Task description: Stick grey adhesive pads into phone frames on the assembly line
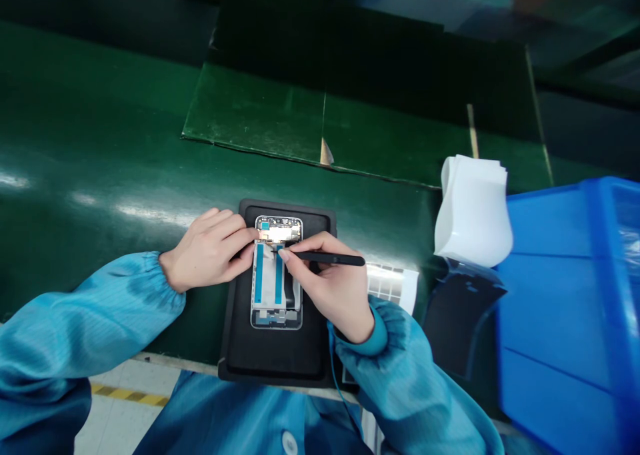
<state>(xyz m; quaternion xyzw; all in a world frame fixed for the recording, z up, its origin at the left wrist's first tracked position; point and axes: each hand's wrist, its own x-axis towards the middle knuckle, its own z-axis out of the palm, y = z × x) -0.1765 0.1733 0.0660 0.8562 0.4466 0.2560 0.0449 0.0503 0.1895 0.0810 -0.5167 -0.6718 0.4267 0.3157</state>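
An opened smartphone [268, 288] lies face up on a black tray [280, 358], its circuit board showing at the top and two blue strips along the pale battery area. My right hand [336, 278] grips a slim black tool [333, 258], which looks like tweezers or a pen-shaped pick. Its tip is over the phone's upper middle, just below the board; whether it touches is too small to tell. My left hand [213, 250] rests at the phone's upper left edge, fingers bent together with the fingertips against the frame. Anything pinched there is hidden.
To the right stands a large blue bin [550, 295], with a bent stack of white sheets [474, 208] and a dark sheet [457, 318] beside it. A sheet of white labels [393, 285] lies behind my right wrist. Green boards [380, 128] cover the bench's far side.
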